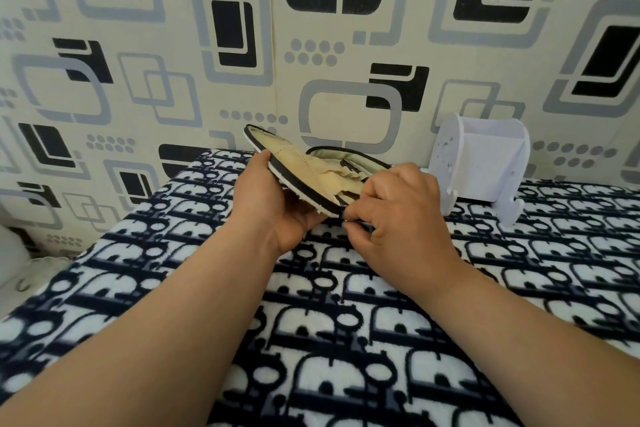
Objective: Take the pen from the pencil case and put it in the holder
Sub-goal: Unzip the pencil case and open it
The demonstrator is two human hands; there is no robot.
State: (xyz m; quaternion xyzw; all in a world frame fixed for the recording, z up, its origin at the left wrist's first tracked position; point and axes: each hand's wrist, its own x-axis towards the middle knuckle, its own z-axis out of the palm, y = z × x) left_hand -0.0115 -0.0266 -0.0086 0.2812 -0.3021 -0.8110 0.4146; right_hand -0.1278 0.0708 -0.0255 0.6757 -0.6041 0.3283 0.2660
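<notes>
The pencil case (304, 166) is held up above the surface, zipped open, showing a worn yellowish lining and dark zipper edges. My left hand (273, 198) grips it from below on its left side. My right hand (398, 215) pinches the near right end of the case, at the zipper's end. No pen shows inside from here. The white holder (485, 166) stands to the right of the case, against the wall, with its top open.
A fleecy cover (346, 322) with a black and white pattern lies over the surface under my arms. A patterned wall (173, 45) rises right behind it. White cloth (14, 253) shows at the far left edge.
</notes>
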